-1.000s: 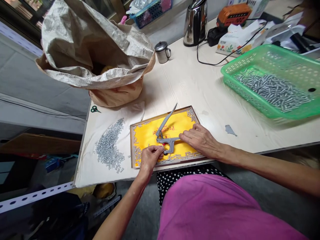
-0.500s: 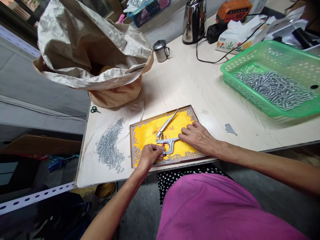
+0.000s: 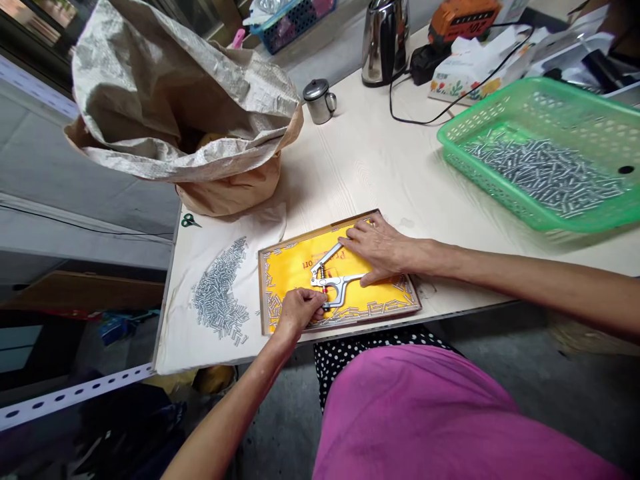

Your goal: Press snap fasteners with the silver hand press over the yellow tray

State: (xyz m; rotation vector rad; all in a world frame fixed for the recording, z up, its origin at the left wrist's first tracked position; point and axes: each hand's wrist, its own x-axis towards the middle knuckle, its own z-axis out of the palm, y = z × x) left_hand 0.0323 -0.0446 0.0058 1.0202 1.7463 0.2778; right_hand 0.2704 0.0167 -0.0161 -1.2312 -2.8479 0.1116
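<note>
Grey metal snap-fastener pliers (image 3: 343, 285) lie over a shallow tray (image 3: 261, 293) lined with yellow. Their handles are spread apart, and a dark spring shows between them. My right hand (image 3: 381, 248) spans both handles, fingers over the upper one and thumb at the lower one. My left hand (image 3: 300, 311) is closed in a pinch at the jaws, beside a small red part. Whatever is between its fingertips is too small to make out. Small metal pins (image 3: 383, 307) line the inside edges of the tray.
Left of the tray, a heap of small metal pieces (image 3: 220, 293) lies on white cloth. Beyond are green scissors (image 3: 190, 221), an open woven sack (image 3: 230, 190) and a lidded metal cup (image 3: 320, 103). A green basket (image 3: 500, 200) of metal pieces stands right, a kettle (image 3: 385, 43) behind.
My right hand has moved up and left from the lower handle's end, so its fingers now reach the upper handle. My left hand stays pinched at the jaws.
</note>
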